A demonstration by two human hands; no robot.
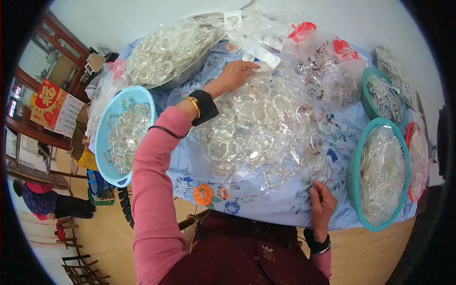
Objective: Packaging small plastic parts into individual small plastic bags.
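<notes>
A broad heap of bracelets in clear plastic bags (256, 124) lies on the blue flowered tablecloth (217, 213). My left hand (235, 77) reaches over to the far edge of the heap. Its fingertips touch a small clear plastic packet (264, 67) beside white paper tags (265, 55); whether they grip it I cannot tell. At the near right corner of the heap, my right hand (322, 201) rests low over the cloth with curled fingers. Its thumb and forefinger are close to the edge of a clear bag, and any hold is too small to make out.
A light blue plastic basin (152, 103) of bagged bracelets stands at left, and a heaped metal basin (178, 82) behind it. At right are green baskets (351, 178) and a red basket (408, 133). Bags with red handles (343, 48) lie at the back. A person (42, 201) is at far left.
</notes>
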